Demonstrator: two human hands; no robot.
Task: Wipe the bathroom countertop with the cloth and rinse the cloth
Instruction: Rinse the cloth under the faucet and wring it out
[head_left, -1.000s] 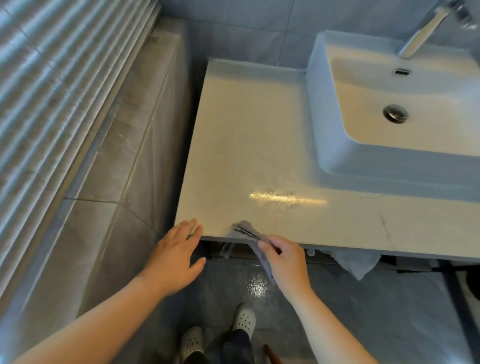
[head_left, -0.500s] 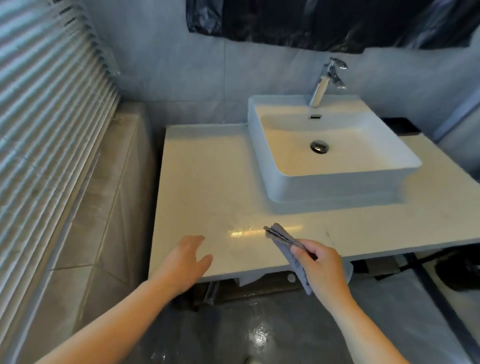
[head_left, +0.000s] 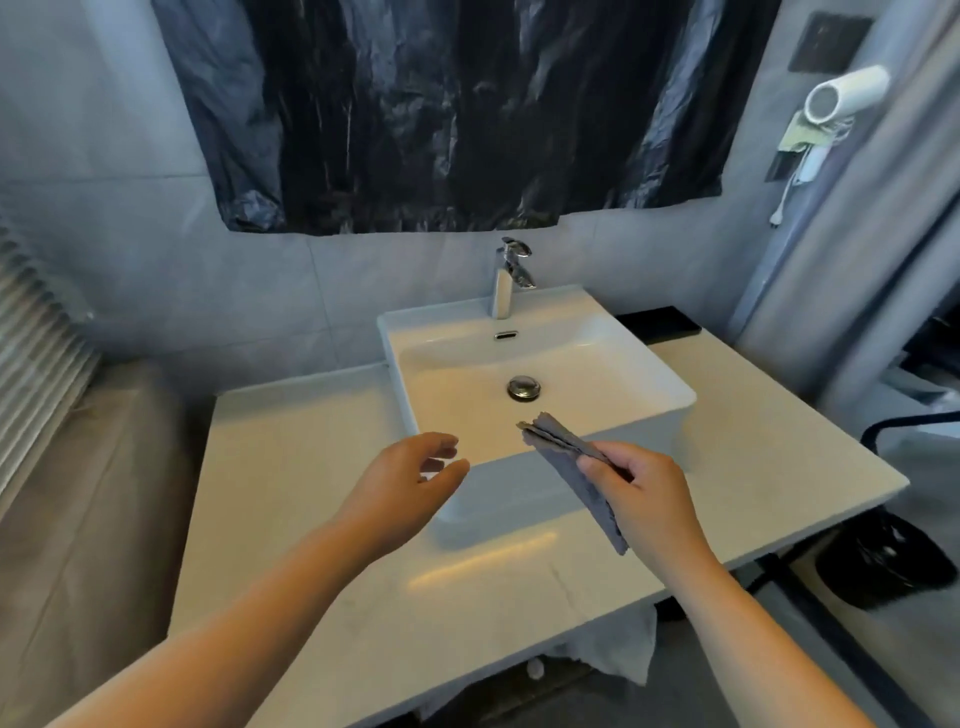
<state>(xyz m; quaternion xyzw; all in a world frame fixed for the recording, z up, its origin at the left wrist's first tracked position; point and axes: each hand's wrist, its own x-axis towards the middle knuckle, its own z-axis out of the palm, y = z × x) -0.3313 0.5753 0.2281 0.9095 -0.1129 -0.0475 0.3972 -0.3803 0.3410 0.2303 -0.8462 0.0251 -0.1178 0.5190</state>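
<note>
A folded grey cloth (head_left: 566, 457) is pinched in my right hand (head_left: 647, 493), held in the air over the front rim of the white basin (head_left: 649, 374). One end of the cloth points toward the drain (head_left: 523, 387), the other hangs below my hand. My left hand (head_left: 405, 486) hovers beside the basin's front left corner, fingers loosely curved and holding nothing. The pale stone countertop (head_left: 291, 467) spreads to both sides of the basin. A chrome tap (head_left: 506, 280) stands at the basin's back, with no water running.
A black plastic sheet (head_left: 441, 114) covers the wall above the basin. A white hair dryer (head_left: 841, 98) hangs at the upper right. Blinds (head_left: 36, 343) and a tiled ledge (head_left: 78, 493) lie to the left. A dark bin (head_left: 883, 561) stands below right. White fabric (head_left: 623, 649) hangs under the counter.
The view has tilted up from the counter's front edge to the basin and wall. Both hands have risen from the counter edge; my right hand has carried the cloth up to the basin.
</note>
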